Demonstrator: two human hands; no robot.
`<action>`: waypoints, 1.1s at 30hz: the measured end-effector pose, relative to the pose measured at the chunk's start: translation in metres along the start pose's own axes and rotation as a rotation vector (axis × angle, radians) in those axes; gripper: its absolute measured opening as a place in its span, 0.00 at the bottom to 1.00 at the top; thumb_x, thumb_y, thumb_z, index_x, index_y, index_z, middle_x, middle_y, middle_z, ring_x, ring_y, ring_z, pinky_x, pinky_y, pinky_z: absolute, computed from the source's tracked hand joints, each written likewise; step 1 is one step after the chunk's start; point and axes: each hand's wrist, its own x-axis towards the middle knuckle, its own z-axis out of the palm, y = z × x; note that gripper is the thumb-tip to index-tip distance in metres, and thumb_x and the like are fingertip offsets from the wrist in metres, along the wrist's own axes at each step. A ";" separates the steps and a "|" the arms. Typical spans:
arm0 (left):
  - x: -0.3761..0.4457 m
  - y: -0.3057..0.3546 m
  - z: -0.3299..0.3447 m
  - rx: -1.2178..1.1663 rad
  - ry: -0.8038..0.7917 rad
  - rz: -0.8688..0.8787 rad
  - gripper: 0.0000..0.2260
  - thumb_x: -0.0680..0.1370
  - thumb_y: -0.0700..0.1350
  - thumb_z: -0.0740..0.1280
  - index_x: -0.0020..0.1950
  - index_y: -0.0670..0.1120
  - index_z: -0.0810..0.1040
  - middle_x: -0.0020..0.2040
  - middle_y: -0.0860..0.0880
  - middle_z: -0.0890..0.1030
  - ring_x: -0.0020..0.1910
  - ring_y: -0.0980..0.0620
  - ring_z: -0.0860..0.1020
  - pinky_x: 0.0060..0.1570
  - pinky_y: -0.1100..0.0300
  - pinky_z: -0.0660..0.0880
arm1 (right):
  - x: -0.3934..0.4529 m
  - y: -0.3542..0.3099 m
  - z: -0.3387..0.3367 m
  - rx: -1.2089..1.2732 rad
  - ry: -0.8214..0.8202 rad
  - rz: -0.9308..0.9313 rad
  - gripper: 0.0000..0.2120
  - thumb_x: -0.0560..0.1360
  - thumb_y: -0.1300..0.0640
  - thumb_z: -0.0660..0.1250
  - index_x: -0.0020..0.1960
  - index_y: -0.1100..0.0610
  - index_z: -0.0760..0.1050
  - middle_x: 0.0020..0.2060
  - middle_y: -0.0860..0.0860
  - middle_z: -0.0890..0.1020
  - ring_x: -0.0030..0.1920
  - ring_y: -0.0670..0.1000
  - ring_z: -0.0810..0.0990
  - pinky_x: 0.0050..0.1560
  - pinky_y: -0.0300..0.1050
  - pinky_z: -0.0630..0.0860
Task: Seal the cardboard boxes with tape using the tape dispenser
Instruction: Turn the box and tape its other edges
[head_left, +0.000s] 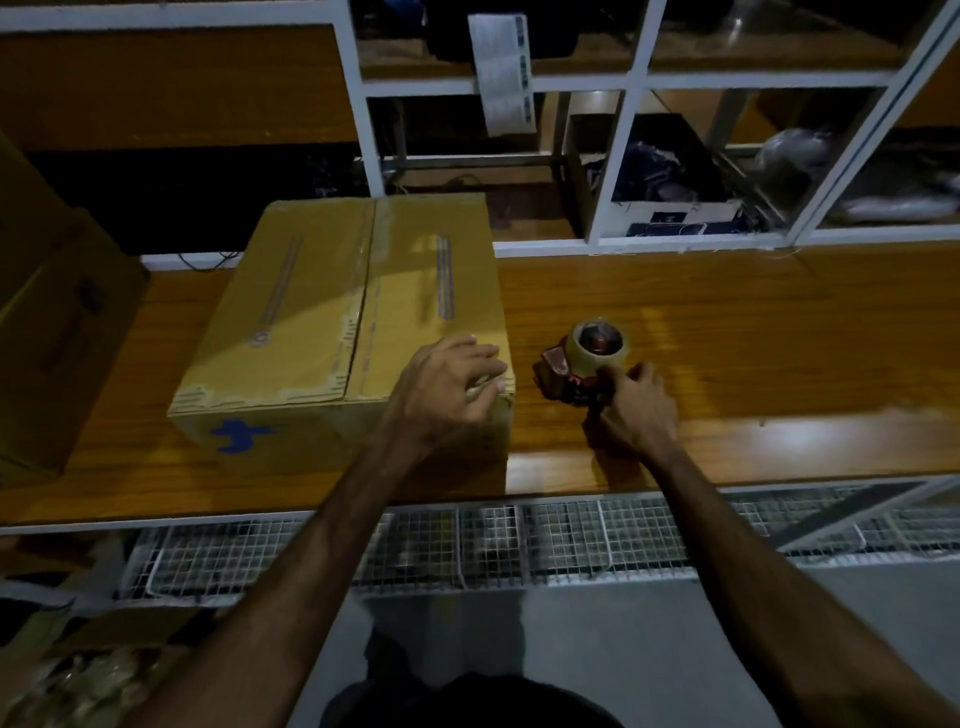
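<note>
A closed cardboard box with a blue mark on its front lies on the wooden table. Tape runs along its centre seam. My left hand rests with spread fingers on the box's near right corner. A red tape dispenser carrying a roll of clear tape stands on the table just right of the box. My right hand grips the dispenser's handle from the near side; the handle is hidden under my fingers.
Another cardboard box stands at the table's left end. White shelving with dark items rises behind the table. A wire mesh rack runs below the table's front edge. A paper sheet hangs from the shelf.
</note>
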 end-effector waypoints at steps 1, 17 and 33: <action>0.002 0.003 0.001 0.000 -0.008 -0.010 0.16 0.78 0.53 0.69 0.62 0.51 0.86 0.66 0.51 0.83 0.70 0.49 0.76 0.68 0.46 0.74 | 0.003 0.001 -0.001 0.006 -0.040 -0.008 0.23 0.81 0.52 0.67 0.75 0.46 0.68 0.64 0.59 0.73 0.63 0.63 0.76 0.61 0.65 0.78; 0.031 0.032 -0.004 -0.447 0.163 -0.375 0.12 0.82 0.52 0.71 0.59 0.48 0.87 0.53 0.55 0.87 0.50 0.62 0.83 0.52 0.56 0.83 | -0.020 -0.010 -0.016 0.575 0.121 -0.099 0.20 0.84 0.52 0.69 0.73 0.53 0.70 0.59 0.50 0.83 0.55 0.55 0.81 0.45 0.47 0.74; 0.032 0.036 -0.030 -1.164 0.266 -0.590 0.21 0.76 0.62 0.71 0.36 0.45 0.77 0.31 0.49 0.74 0.34 0.49 0.73 0.35 0.55 0.70 | -0.069 -0.128 -0.067 0.733 0.595 -0.151 0.16 0.80 0.62 0.69 0.63 0.46 0.73 0.57 0.44 0.82 0.57 0.48 0.80 0.51 0.48 0.75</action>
